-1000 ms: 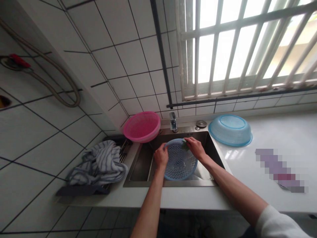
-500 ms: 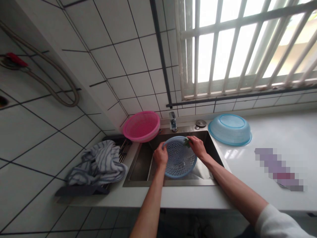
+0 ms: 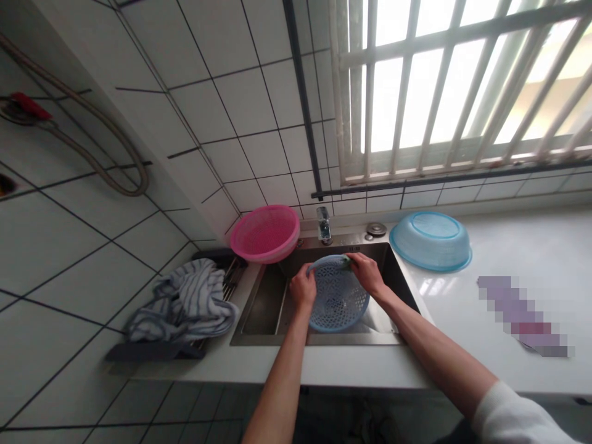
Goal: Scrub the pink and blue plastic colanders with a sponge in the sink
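Note:
A blue perforated plastic colander (image 3: 337, 301) is held tilted over the steel sink (image 3: 263, 305). My left hand (image 3: 303, 288) grips its left rim with the fingers closed. At the colander's upper right rim my right hand (image 3: 367, 272) presses a small green scrubbing pad (image 3: 345, 262), fingers closed on it. The tap (image 3: 324, 226) stands just behind the sink.
A pink colander (image 3: 265, 233) sits at the sink's back left corner. A blue basin (image 3: 431, 240) lies upside down on the white counter (image 3: 509, 246) to the right. A striped cloth (image 3: 185, 301) lies on a rack at the left. Tiled walls and a barred window stand behind.
The colander has turned slightly in my hands, and my right hand with the pad has shifted along the upper rim. The view moved a little.

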A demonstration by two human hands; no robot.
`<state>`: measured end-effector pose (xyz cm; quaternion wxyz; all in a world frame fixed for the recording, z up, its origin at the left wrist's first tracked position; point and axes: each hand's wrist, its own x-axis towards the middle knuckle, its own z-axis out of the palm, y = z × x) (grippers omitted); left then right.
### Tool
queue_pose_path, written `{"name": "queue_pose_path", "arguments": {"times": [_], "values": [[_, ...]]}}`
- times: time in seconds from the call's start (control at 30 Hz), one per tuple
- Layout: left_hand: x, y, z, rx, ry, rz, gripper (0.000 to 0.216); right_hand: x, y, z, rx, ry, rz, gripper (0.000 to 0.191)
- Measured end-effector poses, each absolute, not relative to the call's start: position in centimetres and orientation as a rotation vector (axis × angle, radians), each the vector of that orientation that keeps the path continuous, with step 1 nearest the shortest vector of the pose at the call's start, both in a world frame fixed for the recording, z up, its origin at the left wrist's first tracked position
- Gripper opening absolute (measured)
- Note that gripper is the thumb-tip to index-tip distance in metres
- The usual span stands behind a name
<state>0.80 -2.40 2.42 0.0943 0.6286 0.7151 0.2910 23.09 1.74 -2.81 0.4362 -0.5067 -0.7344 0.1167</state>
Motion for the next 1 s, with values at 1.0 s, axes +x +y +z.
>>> {"name": "queue_pose_path", "arguments": {"times": [1.0], "values": [[1.3, -2.3, 1.5, 1.997, 1.919, 0.796, 0.026, 20.7, 1.1, -2.4, -1.082, -2.019, 0.252, 0.040]]}}
